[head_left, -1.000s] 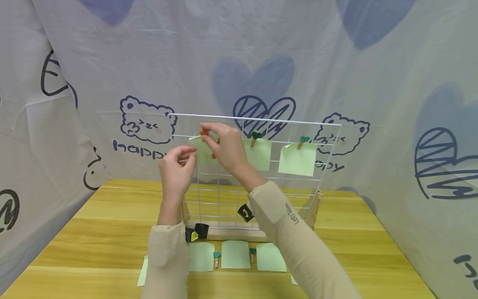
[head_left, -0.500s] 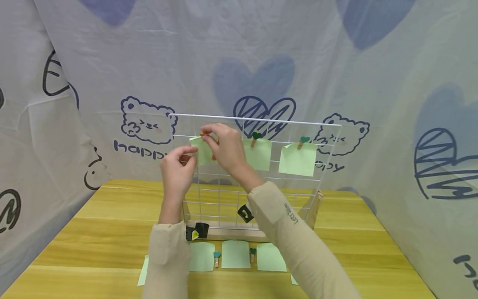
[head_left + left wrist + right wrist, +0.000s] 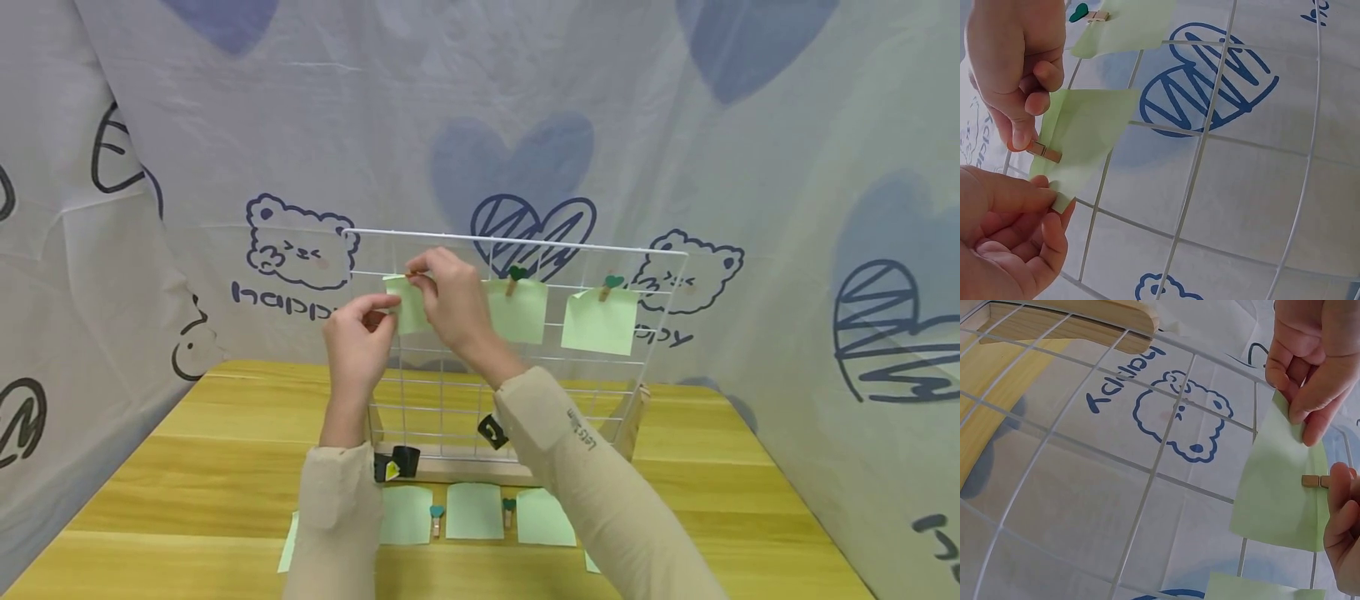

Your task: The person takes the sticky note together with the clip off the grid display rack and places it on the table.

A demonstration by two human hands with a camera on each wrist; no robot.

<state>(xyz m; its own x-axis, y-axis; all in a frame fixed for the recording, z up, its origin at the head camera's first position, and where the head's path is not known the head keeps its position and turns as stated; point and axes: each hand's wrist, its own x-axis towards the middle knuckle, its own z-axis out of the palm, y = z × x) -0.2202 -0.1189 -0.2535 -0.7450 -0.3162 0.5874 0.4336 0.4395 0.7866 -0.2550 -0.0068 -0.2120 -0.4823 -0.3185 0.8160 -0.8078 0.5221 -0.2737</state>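
Observation:
A pale green paper note point(image 3: 412, 308) lies against the upper left of a white wire grid point(image 3: 517, 240). My left hand point(image 3: 362, 337) pinches the note's outer edge between thumb and fingers, plainest in the left wrist view. My right hand point(image 3: 457, 304) pinches a small wooden clothespin point(image 3: 1047, 152) with an orange ornament, mostly hidden by the fingers. The clothespin's wooden tip lies over the note's top edge, near the grid's second bar. To the right hang two more notes, a middle note point(image 3: 521, 312) under a dark green heart clothespin point(image 3: 516, 279) and a right note point(image 3: 600, 323) under a teal one point(image 3: 611, 287).
The grid stands in a wooden base point(image 3: 465, 472) on a wooden table point(image 3: 720, 500). Several notes lie in front, including one middle note point(image 3: 474, 512), with heart clothespins point(image 3: 437, 518) between them. Black straps point(image 3: 406, 461) are near the base. A printed cloth point(image 3: 390, 125) hangs behind.
The orange ornament has tipped, so less of it shows between the right fingers. The right hand has shifted slightly. My left hand keeps its pinch on the note's edge.

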